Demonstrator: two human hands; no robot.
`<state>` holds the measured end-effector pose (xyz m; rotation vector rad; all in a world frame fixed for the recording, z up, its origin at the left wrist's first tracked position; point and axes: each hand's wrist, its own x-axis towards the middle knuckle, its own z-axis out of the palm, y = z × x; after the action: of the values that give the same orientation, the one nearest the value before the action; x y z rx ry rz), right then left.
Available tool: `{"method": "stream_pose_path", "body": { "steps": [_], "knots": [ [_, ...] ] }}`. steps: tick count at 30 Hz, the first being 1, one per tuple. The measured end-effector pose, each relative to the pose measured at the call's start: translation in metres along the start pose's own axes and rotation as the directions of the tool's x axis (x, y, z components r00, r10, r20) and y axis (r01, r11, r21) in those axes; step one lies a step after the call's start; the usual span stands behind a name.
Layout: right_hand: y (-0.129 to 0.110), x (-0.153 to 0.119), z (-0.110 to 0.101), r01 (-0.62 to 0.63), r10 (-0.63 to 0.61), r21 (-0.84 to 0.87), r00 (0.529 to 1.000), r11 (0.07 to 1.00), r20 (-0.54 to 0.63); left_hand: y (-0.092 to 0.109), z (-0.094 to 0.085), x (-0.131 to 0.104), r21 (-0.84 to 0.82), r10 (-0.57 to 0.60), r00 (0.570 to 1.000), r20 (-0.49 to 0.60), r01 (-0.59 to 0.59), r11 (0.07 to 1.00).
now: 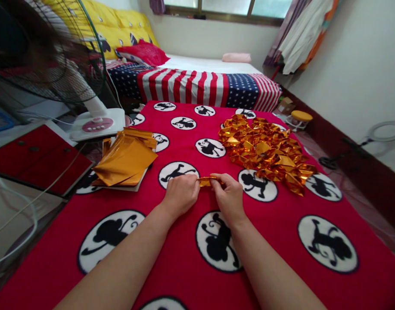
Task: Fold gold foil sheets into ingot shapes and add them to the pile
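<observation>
Between my two hands is a narrow folded strip of shiny gold foil paper point(204, 181), held level just above the red cloth. My left hand point(183, 192) is closed on the strip's left end, its knuckles toward me. My right hand point(228, 194) pinches the right end with thumb and fingers. To the left lies a stack of flat gold foil sheets point(126, 157), slightly fanned. On the right is a large heap of folded gold foil pieces point(265, 146). The parts of the strip inside my fingers are hidden.
A red cloth with round black-and-white monkey prints point(275, 241) covers the surface under my hands. A fan point(98, 120) stands at the left beside a red panel point(35, 155). Beyond is a bed with a stars-and-stripes cover point(197, 86). A yellow-topped stool point(301, 116) stands at the right.
</observation>
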<state>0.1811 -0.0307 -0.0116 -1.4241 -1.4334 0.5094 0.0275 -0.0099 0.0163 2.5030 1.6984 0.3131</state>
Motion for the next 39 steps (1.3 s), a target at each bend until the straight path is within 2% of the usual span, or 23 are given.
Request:
{"method": "stream_pose_path", "body": {
  "steps": [14, 21, 26, 34, 39],
  "knots": [
    [-0.0042, -0.001, -0.0003, -0.006, 0.005, 0.025, 1.0, 1.0, 0.013, 0.0023, 0.0028, 0.0007, 0.005, -0.084, 0.996, -0.02, 0.084, 0.996],
    [-0.0004, -0.0021, 0.0005, -0.056, 0.058, 0.092, 0.998, 0.994, -0.02, -0.0038, 0.0018, 0.0009, -0.006, 0.033, 0.999, 0.014, -0.033, 0.999],
    [-0.0006, -0.0016, 0.0003, -0.077, 0.082, 0.119, 0.996, 0.99, -0.037, -0.0043, 0.0005, 0.0006, -0.025, 0.05, 0.998, 0.026, -0.05, 0.998],
    [-0.0063, 0.0005, -0.0005, -0.152, 0.157, 0.196, 0.987, 0.969, -0.013, 0.0017, 0.003, 0.0001, -0.009, -0.033, 0.999, 0.002, 0.033, 0.999],
    [-0.0078, 0.0002, -0.0013, -0.16, 0.16, 0.216, 0.987, 0.963, 0.017, 0.002, 0.0033, 0.0007, -0.008, -0.051, 0.999, 0.001, 0.051, 0.999]
  ]
}}
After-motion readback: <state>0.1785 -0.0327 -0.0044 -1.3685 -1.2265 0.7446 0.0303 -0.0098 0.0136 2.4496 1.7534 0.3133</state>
